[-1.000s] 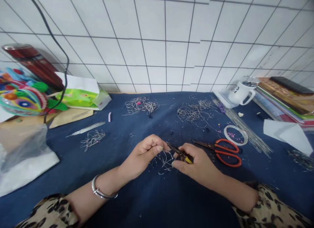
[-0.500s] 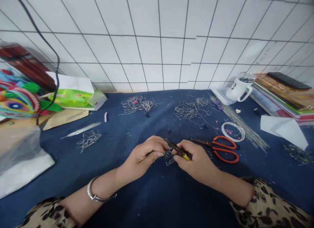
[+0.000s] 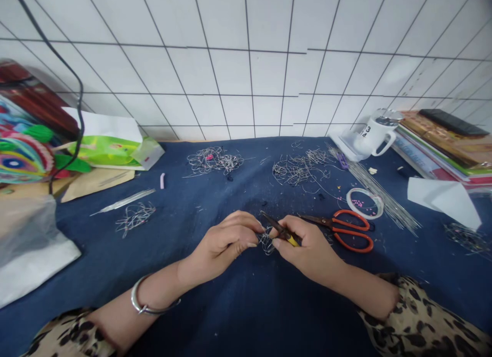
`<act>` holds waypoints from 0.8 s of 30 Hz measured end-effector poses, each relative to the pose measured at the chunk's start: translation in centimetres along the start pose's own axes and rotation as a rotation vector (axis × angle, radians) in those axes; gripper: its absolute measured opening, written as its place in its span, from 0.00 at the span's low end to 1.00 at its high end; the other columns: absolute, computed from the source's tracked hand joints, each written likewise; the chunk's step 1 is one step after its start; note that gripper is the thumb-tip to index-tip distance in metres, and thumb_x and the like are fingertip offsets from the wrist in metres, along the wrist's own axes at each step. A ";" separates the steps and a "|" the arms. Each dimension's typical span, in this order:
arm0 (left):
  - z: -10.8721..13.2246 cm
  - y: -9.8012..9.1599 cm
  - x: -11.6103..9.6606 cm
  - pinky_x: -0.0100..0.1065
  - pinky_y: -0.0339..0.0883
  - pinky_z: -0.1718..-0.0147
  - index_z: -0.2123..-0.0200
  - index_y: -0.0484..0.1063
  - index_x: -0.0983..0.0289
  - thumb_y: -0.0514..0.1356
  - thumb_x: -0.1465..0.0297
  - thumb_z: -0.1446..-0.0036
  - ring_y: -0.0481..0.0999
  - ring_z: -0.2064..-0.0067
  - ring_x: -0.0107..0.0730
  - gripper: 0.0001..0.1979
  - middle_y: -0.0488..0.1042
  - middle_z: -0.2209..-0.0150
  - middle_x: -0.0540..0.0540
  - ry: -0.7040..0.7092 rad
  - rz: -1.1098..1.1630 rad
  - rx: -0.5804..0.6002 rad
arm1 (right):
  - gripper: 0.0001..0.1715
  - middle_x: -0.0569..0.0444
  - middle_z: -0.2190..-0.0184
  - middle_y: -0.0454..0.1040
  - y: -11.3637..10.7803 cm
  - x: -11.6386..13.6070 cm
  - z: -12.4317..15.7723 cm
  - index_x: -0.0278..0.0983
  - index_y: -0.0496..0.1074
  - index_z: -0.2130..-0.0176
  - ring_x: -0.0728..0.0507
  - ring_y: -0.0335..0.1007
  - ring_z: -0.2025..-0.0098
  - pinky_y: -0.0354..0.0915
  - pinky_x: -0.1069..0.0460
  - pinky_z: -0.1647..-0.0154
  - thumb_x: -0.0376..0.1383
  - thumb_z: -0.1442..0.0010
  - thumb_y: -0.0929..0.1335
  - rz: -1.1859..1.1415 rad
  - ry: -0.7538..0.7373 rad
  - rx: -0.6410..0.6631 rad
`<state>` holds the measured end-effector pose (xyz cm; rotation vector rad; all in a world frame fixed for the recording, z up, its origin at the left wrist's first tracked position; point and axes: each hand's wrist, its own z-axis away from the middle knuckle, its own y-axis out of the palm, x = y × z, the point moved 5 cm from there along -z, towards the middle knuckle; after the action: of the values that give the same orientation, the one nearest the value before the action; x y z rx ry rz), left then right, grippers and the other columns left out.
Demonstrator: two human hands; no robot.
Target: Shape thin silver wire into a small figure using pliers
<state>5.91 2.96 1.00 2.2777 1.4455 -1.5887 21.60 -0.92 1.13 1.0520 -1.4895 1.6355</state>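
Observation:
Near the middle of the table, a small tangle of bent silvery wire (image 3: 266, 243) sits between my two hands. My left hand (image 3: 225, 243) is closed, thumb and fingers pinching the wire at its left side. A pair of pliers (image 3: 283, 233) with dark jaws and yellow handles lies in my right hand (image 3: 307, 247), its jaws pointing up and left over the wire. The right thumb and forefinger also reach the wire's right side. Whether the jaws touch the wire I cannot tell. Just right of this hand lie red-handled scissors (image 3: 350, 230).
Wire heaps (image 3: 298, 167) and another wire heap with a pink bit (image 3: 215, 161) lie farther back on the blue cloth (image 3: 238, 306). To the right are a round dish of pink beads (image 3: 365, 203), straight wires (image 3: 384, 198) and a white mug (image 3: 374, 137). A plastic bag (image 3: 31, 249) lies left.
The pliers' jaws have shifted slightly up and away from my left fingertips. More of the wire tangle shows between my hands. The whole view has moved a little.

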 end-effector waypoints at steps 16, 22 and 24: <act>0.4 -0.3 0.8 0.35 0.65 0.61 0.65 0.68 0.65 0.53 0.75 0.41 0.72 0.62 0.33 0.05 0.72 0.65 0.56 -0.296 -0.015 -0.168 | 0.07 0.57 0.68 0.69 0.8 -0.4 -0.4 0.37 0.69 0.65 0.50 0.65 0.67 0.61 0.55 0.65 0.33 0.48 0.64 0.030 0.020 0.042; 0.8 -3.1 0.8 0.33 0.64 0.61 0.66 0.69 0.65 0.54 0.71 0.41 0.72 0.63 0.31 0.05 0.73 0.66 0.54 -0.413 -0.134 -0.370 | 0.11 0.57 0.68 0.70 0.1 -0.2 -0.6 0.38 0.67 0.61 0.50 0.65 0.67 0.60 0.54 0.65 0.39 0.46 0.65 0.167 -0.011 0.021; 1.1 -4.6 1.2 0.32 0.63 0.63 0.65 0.69 0.65 0.55 0.69 0.42 0.71 0.64 0.30 0.05 0.73 0.66 0.54 -0.462 -0.158 -0.464 | 0.13 0.58 0.69 0.70 -0.2 -0.3 -0.6 0.39 0.66 0.60 0.50 0.65 0.69 0.60 0.54 0.67 0.42 0.45 0.65 0.243 0.005 0.045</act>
<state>2.10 5.88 1.70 1.4664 1.6625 -1.4792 21.85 -0.25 0.96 0.9184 -1.6353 1.8439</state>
